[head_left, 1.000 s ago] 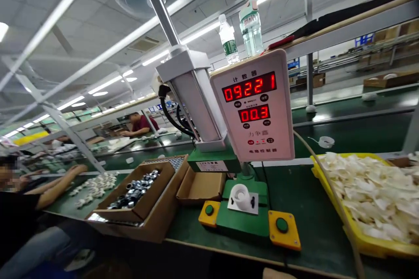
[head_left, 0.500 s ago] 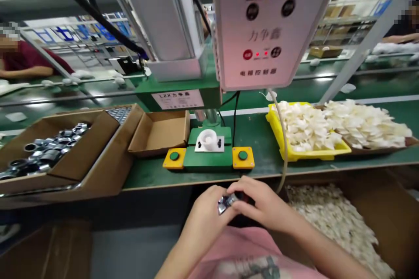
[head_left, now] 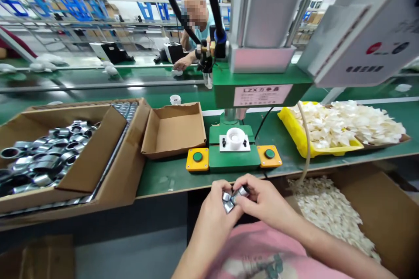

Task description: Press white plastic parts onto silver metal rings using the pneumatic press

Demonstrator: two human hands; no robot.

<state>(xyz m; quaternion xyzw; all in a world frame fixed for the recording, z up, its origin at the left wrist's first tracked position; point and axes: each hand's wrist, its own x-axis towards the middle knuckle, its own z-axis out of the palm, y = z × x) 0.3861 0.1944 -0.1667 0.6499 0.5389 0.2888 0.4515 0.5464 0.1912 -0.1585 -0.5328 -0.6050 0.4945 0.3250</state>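
Over my lap, just in front of the bench edge, my two hands are held close together. My left hand [head_left: 214,211] is closed round a few shiny metal sleeves [head_left: 227,205], whose full number is hidden by the fingers. My right hand [head_left: 262,198] pinches a metal sleeve [head_left: 242,191] between thumb and fingers. Beyond the hands stands a green press [head_left: 234,163] with a white round fixture [head_left: 235,139] on its base. Many similar metal sleeves [head_left: 49,161] lie in the cardboard box [head_left: 108,152] at left.
Yellow button boxes [head_left: 197,166] flank the press base. A shallow cardboard tray [head_left: 175,133] stands to its left. On the right are a yellow tray [head_left: 294,139] of thin white pieces and a lower carton [head_left: 386,205] of white pieces. A co-worker [head_left: 196,13] sits across the bench.
My view has turned left, so the press appears further right and a co-worker has come into sight. My hands stay together, with more of the metal sleeves showing between them.
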